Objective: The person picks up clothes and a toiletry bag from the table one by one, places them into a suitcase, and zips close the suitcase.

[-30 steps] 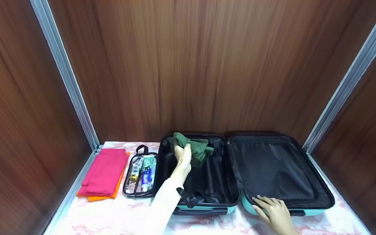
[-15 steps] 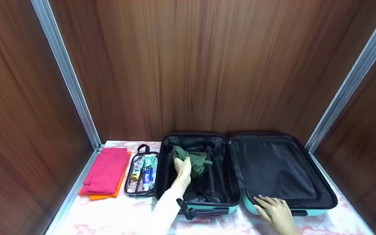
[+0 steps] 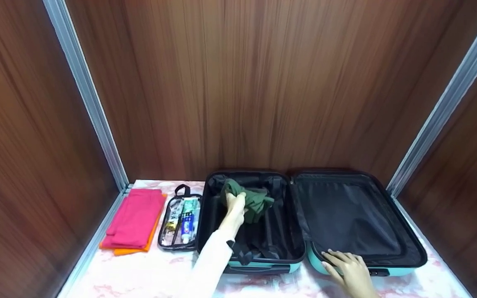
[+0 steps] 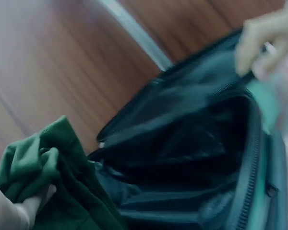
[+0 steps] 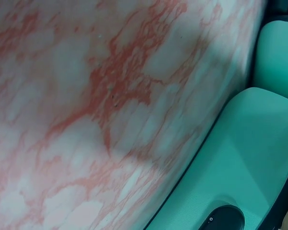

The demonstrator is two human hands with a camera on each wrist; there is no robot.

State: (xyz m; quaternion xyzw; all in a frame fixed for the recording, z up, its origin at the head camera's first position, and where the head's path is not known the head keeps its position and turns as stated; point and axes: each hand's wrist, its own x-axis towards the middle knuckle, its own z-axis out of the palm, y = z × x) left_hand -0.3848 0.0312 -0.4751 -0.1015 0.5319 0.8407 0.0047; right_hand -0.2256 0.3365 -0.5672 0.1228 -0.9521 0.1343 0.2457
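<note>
A dark green piece of cloth (image 3: 257,201), bunched and hanging in folds, is gripped by my left hand (image 3: 234,207) over the left half of the suitcase (image 3: 266,260). In the left wrist view the green cloth (image 4: 69,191) covers much of the left fingers. Whether its lower edge touches the black lining cannot be told. My right hand (image 3: 351,270) holds the front rim of the suitcase's right half, fingers over the edge and thumb on the teal outer side. The left wrist view shows this right hand (image 4: 264,43) blurred. Only a sliver of it enters the right wrist view.
Left of the suitcase lies a clear toiletry pouch (image 3: 179,222) with a toothpaste tube inside. Further left, a folded pink cloth (image 3: 135,217) lies on an orange cloth (image 3: 131,251). Brown wood-grain walls (image 3: 246,82) enclose the pink-white marbled tabletop (image 3: 139,277).
My left hand has lowered with the green cloth into the suitcase, then shifted slightly up and to the right. My right hand has stayed on the rim.
</note>
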